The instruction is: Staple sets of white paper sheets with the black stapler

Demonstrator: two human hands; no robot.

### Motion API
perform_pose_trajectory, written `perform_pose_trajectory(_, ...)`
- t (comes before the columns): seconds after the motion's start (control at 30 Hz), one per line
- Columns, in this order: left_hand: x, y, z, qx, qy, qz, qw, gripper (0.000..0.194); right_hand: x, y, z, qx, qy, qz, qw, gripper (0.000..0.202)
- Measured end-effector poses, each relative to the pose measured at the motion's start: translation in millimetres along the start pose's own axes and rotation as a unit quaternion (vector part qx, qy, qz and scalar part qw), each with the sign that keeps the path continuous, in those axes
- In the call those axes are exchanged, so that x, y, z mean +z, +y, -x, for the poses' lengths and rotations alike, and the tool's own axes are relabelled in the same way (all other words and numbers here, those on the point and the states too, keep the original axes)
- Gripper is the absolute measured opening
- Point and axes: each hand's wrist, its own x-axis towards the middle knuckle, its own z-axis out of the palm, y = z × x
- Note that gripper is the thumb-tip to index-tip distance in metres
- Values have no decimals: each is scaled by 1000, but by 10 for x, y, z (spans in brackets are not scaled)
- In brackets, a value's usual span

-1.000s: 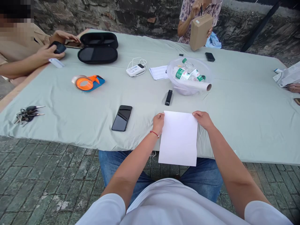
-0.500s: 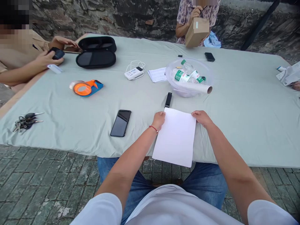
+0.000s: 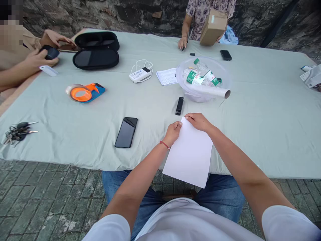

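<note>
Brings the right hand (image 3: pixel 197 121) inward since the earlier frame, from the far right corner of the paper (image 3: pixel 189 154) to just beside the left hand (image 3: pixel 174 132). Grips the paper's far edge with closed fingers of both hands. Holds it over the near edge of the table (image 3: pixel 263 134), above the jeans (image 3: pixel 222 195). Left of it, a phone (image 3: pixel 126 132) lying flat and, well apart, keys (image 3: pixel 19 131). Just beyond the hands, a black stick (image 3: pixel 179 105). Farther out, a tape dispenser (image 3: pixel 84 93) on the left, and a tub (image 3: pixel 225 73) with bottles (image 3: pixel 194 78) inside and a roll (image 3: pixel 210 91) across its near side. Left of the tub, sheets (image 3: pixel 167 77), a white device (image 3: pixel 139 75) and an open case (image 3: pixel 96 58). At the far side, a co-worker's hand (image 3: pixel 183 42) on the table, near a tilted box (image 3: pixel 213 28).
</note>
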Motion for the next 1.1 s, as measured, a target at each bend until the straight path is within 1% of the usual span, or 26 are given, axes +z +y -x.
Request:
perform_pose_trajectory(0.07, -2, -1, 0, -2, 0, -12, 1000, 28, -2, -8, -46, 23, -7, -26, 999, 32)
perform_pose_trajectory(0.17, 3, 11, -11, -9, 18, -24, 1000, 27, 0, 1, -141, 45, -18, -38, 998, 27)
perform_pose_trajectory(0.3, -1, 59, -45, -75, 55, -44, 995, 25, 53, -5, -287, 76, -19, -21, 997, 22)
perform_pose_trajectory(0.4, -42, 81, -86, -113, 74, -101, 986, 31, 104, -24, -395, 114, -7, -14, 993, 20)
perform_pose_trajectory(0.5, -103, 87, -138, -109, 87, -144, 980, 35, 149, -39, -506, 135, -1, -10, 991, 19)
perform_pose_trajectory(0.6, -156, 120, -202, -100, 103, -157, 977, 34, 164, -37, -603, 152, 8, 9, 988, 21)
perform_pose_trajectory(0.7, -188, 202, -282, -127, 115, -147, 974, 30, 135, -1, -652, 173, 20, 20, 985, 20)
perform_pose_trajectory(0.8, -204, 294, -375, -164, 118, -133, 970, 21, 93, 59, -658, 171, 42, 18, 984, 17)
perform_pose_trajectory(0.9, -220, 349, -466, -172, 118, -130, 969, 15, 80, 107, -658, 167, 51, 20, 984, 19)
perform_pose_trajectory(1.0, -244, 365, -530, -180, 117, -134, 967, 15, 88, 116, -676, 170, 55, 70, 981, 20)
perform_pose_trajectory(1.07, -263, 365, -553, -186, 113, -137, 966, 16, 86, 101, -700, 155, 81, 112, 978, 23)
perform_pose_trajectory(1.1, -273, 365, -560, -189, 110, -136, 966, 16, 81, 88, -719, 137, 100, 125, 978, 26)
